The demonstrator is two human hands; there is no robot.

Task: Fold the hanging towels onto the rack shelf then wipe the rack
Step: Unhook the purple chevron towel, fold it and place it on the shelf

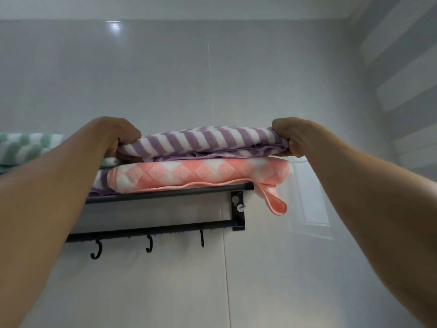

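Across the middle of the frame, a folded purple-and-white striped towel (203,142) is lying on top of a folded pink-and-white checked towel (198,175), and both are sitting on the shelf of a black wall-mounted towel rack (170,195). At the striped towel's left end the left hand (115,133) is gripping the fabric, its fingers curled round the edge with the thumb side on top. At the right end the right hand (289,136) is doing the same, its curled fingers pinching the folded layers. Both forearms are reaching up from the lower corners of the frame.

One pink corner of the checked towel is hanging over the rack's right end, drooping just past the front rail beside the black bracket (237,210). Under the checked towel's left side a bit of another purple-striped cloth (99,183) is showing. At the left edge of the frame a green-and-white striped towel (26,147) is lying on the same shelf, partly hidden by the left forearm.

Below the shelf a lower bar is carrying three black hooks (149,243), all bare. Behind everything, pale glossy wall tiles (212,79) are catching a light reflection in the upper left.
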